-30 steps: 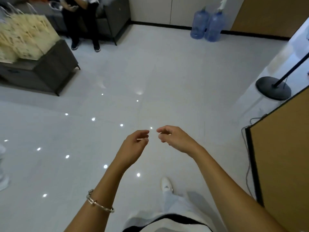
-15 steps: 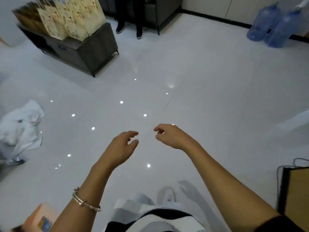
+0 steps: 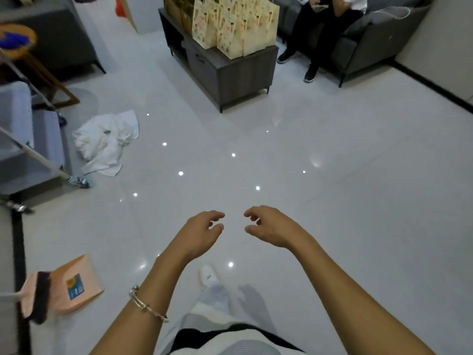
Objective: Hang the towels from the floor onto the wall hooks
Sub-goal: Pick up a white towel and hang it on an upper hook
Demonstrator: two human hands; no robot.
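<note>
Two hands are up in front of the body, and both are empty. The left hand (image 3: pixel 202 234) hangs palm inward with its fingers loosely curled and the thumb apart from them. The right hand (image 3: pixel 271 226) mirrors it, fingers bent in a loose claw, nothing in its grip. A narrow gap shows between the fingertips: the hands are near one another, not touching. A thin silver bracelet (image 3: pixel 147 304) sits on the left wrist. Below the hands, one white shoe (image 3: pixel 208 276) points forward on the glossy pale floor (image 3: pixel 332 175), which is dotted with small bright reflections.

Out to the left, well away from both hands, the towels (image 3: pixel 105 142) lie in a crumpled white heap on the floor. They are just beside a grey stepped stand (image 3: pixel 25 139) and near the foot of a slanting pole (image 3: pixel 38 157). Nearer, at lower left, a peach dustpan (image 3: pixel 84 272) lies flat with a dark-bristled brush (image 3: pixel 41 298) at its left end. A blue-and-yellow sticker (image 3: pixel 75 288) on the pan carries print, too small to read.

Farther ahead, a low dark surface (image 3: pixel 230 73) stands on thin legs, loaded with cream paper bags (image 3: pixel 230 24) standing upright in rows. They bear coloured printed figures, with any lettering unreadable. Right of it, a person (image 3: pixel 320 29) in dark trousers and dark shoes sits on a grey sofa (image 3: pixel 371 42). At far left stands a wooden stool (image 3: pixel 18 42) with an orange top.
</note>
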